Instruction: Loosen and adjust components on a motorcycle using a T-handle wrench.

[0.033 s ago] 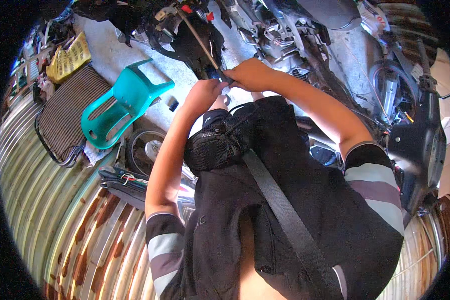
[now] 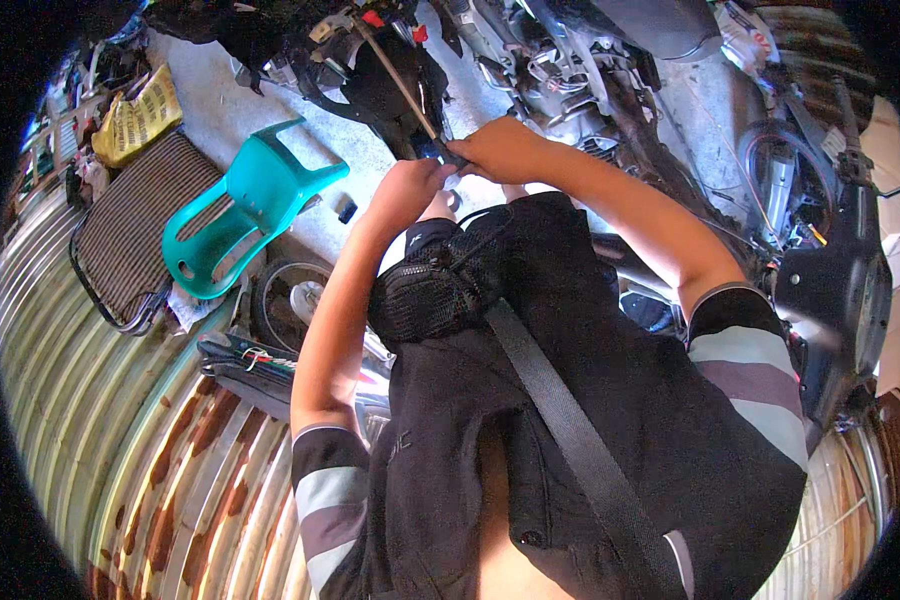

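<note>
My left hand (image 2: 410,190) and my right hand (image 2: 495,150) meet in front of my body. Both are closed, with fingertips pinched on a small dark piece (image 2: 454,158) at the near end of a thin brownish rod (image 2: 395,75). Fingers cover most of that piece, so its kind cannot be made out. The rod slants up and away to the left, across the black bodywork of a partly stripped motorbike (image 2: 385,90). A black mesh pouch (image 2: 425,300) on a strap hangs at my chest, just below the hands.
On the left stand a teal plastic chair (image 2: 240,200), a ribbed brown mat-like panel (image 2: 145,200) and a yellow sack (image 2: 140,115). Exposed motorbike parts (image 2: 560,80) fill the far middle. To the right are a wheel (image 2: 785,180) and a black plastic cover (image 2: 830,300). Corrugated metal (image 2: 170,470) runs behind me.
</note>
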